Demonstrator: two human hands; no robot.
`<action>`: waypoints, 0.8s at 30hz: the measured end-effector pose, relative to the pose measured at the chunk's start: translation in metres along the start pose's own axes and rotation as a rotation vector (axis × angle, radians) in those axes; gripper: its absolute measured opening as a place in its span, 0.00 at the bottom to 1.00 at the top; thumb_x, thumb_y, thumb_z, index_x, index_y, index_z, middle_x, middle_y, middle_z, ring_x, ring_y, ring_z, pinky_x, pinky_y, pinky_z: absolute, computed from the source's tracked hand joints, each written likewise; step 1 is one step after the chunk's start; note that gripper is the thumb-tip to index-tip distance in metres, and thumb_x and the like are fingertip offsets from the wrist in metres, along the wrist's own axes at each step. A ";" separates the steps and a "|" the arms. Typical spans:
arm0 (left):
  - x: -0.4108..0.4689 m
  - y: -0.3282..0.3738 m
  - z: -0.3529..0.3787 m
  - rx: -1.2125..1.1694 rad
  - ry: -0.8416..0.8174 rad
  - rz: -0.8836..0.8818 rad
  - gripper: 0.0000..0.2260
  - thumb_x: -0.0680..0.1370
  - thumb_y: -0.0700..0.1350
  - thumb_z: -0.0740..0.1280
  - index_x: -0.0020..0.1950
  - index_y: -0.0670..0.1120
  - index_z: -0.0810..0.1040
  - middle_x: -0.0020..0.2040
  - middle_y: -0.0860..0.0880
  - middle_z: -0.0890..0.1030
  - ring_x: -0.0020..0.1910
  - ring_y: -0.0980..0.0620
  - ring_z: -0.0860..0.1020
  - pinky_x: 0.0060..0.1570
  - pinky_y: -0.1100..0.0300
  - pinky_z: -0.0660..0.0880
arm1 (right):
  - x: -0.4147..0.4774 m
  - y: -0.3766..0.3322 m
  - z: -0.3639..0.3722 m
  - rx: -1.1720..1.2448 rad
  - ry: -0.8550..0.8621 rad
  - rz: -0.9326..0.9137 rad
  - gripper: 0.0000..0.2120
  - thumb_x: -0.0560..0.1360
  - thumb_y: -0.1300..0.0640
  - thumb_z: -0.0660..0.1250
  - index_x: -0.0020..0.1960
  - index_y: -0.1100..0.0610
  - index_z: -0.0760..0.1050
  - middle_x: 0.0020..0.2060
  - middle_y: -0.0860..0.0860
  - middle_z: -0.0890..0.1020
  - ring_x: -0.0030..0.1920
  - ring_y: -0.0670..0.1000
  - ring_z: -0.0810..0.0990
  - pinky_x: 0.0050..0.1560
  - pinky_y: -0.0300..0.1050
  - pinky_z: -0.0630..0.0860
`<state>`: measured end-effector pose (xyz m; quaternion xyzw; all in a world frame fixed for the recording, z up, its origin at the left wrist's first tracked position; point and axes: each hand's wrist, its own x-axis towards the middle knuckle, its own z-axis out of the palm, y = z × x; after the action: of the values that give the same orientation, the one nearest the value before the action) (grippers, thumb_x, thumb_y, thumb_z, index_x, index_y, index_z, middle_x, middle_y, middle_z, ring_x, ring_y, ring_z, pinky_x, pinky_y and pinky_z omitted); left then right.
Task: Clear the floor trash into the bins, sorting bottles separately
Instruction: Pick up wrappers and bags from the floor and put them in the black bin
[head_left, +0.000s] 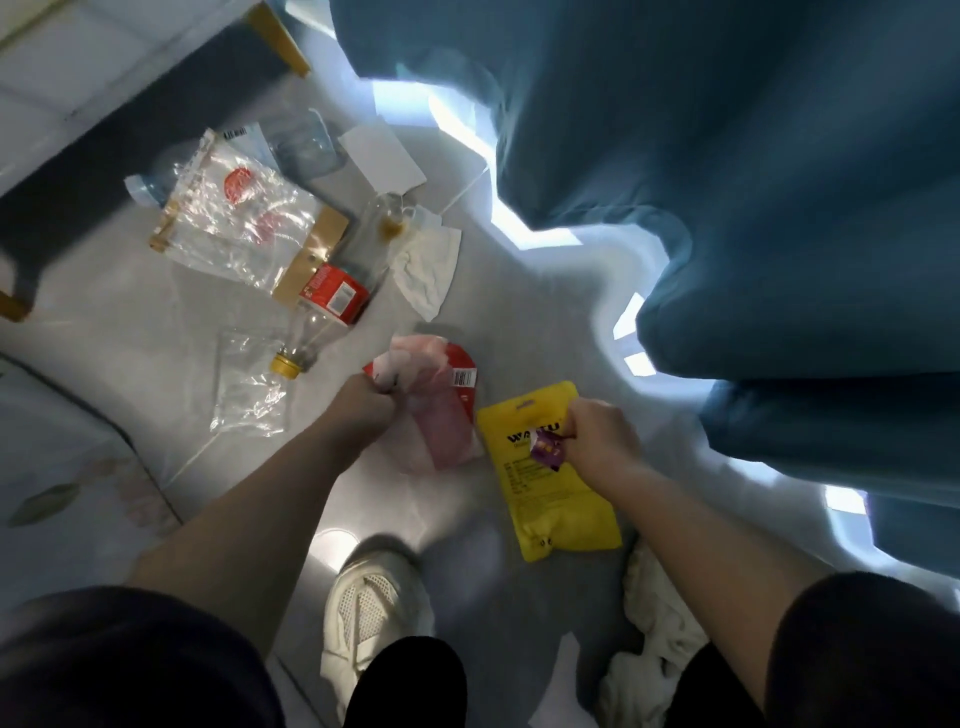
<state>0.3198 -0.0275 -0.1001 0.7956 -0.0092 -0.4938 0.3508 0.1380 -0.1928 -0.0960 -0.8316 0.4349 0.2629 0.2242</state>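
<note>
Both hands are busy over the floor (524, 322). The left hand (363, 410) is closed in a fist on the top of a pink bag (447, 421). The right hand (597, 431) pinches a yellow pouch (561, 504) near its upper edge, with a small purple wrapper (545, 451) caught under the same fingers. All three look light and limp. They can be bunched anywhere and stuffed in, though the glossy pouch may slip from a thin pinch.

The rest of the trash lies further out, to the left of the hands. Two bottles show. One has a red label (332, 296) and a yellow cap, and lies on its side just beyond the left hand. The other, a clear bottle (301, 148), is farther off, partly under a large clear bag (234, 218). Both seem nearly empty, so they are probably light, but they are round, smooth and likely to roll. The neck or the middle of the body is the surest hold, and both belong apart from the wrappers.

Two clear bags are on the floor, the large one and a small one (249, 395) beside the yellow cap. They are flimsy and crackly, and best gathered by crumpling. There is one white tissue (428, 265) touching the labelled bottle, soft and possibly damp. One white card (382, 156) lies flat and may need an edge lifted. A white cloth (654, 613) sits by the right leg, and whether it is trash is unclear. No bin is in view.
</note>
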 end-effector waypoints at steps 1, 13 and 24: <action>-0.010 0.006 -0.002 -0.042 0.000 0.013 0.10 0.78 0.33 0.61 0.57 0.40 0.76 0.49 0.41 0.79 0.48 0.43 0.78 0.48 0.52 0.77 | -0.009 0.004 -0.012 0.025 0.018 0.000 0.07 0.73 0.64 0.65 0.40 0.55 0.70 0.44 0.56 0.78 0.44 0.57 0.76 0.39 0.46 0.70; -0.213 0.132 0.008 -0.219 -0.079 0.269 0.05 0.75 0.38 0.70 0.39 0.43 0.78 0.35 0.44 0.77 0.34 0.48 0.73 0.31 0.61 0.68 | -0.202 0.039 -0.210 0.421 0.331 -0.018 0.16 0.71 0.57 0.73 0.32 0.53 0.67 0.29 0.46 0.72 0.32 0.47 0.71 0.29 0.37 0.63; -0.445 0.178 0.052 -0.296 -0.165 0.504 0.07 0.73 0.38 0.71 0.37 0.44 0.77 0.29 0.51 0.78 0.25 0.58 0.75 0.24 0.68 0.69 | -0.439 0.095 -0.288 0.716 0.706 -0.113 0.14 0.67 0.52 0.76 0.35 0.56 0.72 0.31 0.47 0.76 0.33 0.46 0.72 0.32 0.35 0.66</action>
<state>0.1095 -0.0294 0.3334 0.6659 -0.1627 -0.4500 0.5724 -0.0838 -0.1500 0.3873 -0.7631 0.5012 -0.2124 0.3484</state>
